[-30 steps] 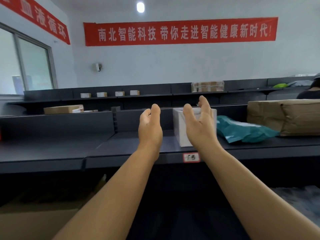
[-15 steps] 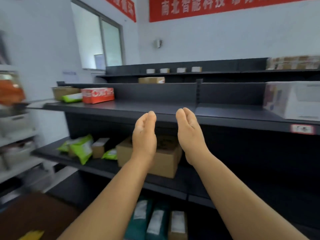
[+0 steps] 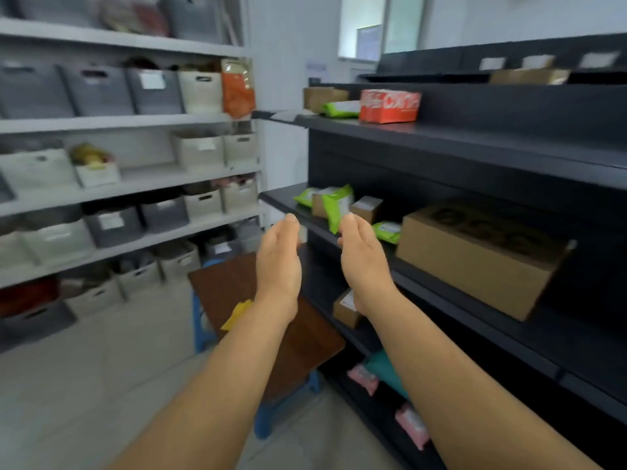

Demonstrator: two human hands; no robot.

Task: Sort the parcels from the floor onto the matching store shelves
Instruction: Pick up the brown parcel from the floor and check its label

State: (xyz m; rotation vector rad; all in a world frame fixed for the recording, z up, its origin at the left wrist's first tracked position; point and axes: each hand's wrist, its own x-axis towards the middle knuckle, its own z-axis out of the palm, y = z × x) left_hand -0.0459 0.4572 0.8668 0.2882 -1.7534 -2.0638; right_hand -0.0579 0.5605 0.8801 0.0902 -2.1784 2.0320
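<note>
Far to the left of both hands stands a grey rack (image 3: 129, 122) full of grey and white bins (image 3: 154, 86). An orange bag (image 3: 238, 88) sits at its right end, high above the hands.

The left hand (image 3: 279, 266) is held out flat, fingers straight and close together, palm turned to the right. It holds nothing. Below it is a brown table (image 3: 230, 286) with blue legs, and a yellow packet (image 3: 236, 313) lies on the table just left of the left wrist.

The right hand (image 3: 364, 266) is also flat and held out, palm turned to the left, facing the other hand. It holds nothing too. The two hands are near each other with a gap between them.

Just past the right fingertips is a dark shelf (image 3: 475, 290) with green bags (image 3: 337, 205) and a small brown box (image 3: 366, 208). Right of the right hand sits a big brown box (image 3: 475, 262). High above it, on the top shelf, is a red box (image 3: 390, 105). Behind the right wrist is another small box (image 3: 346, 310). Low down, right of the right arm, lie pink packets (image 3: 412, 424) and a teal bag (image 3: 383, 368).
</note>
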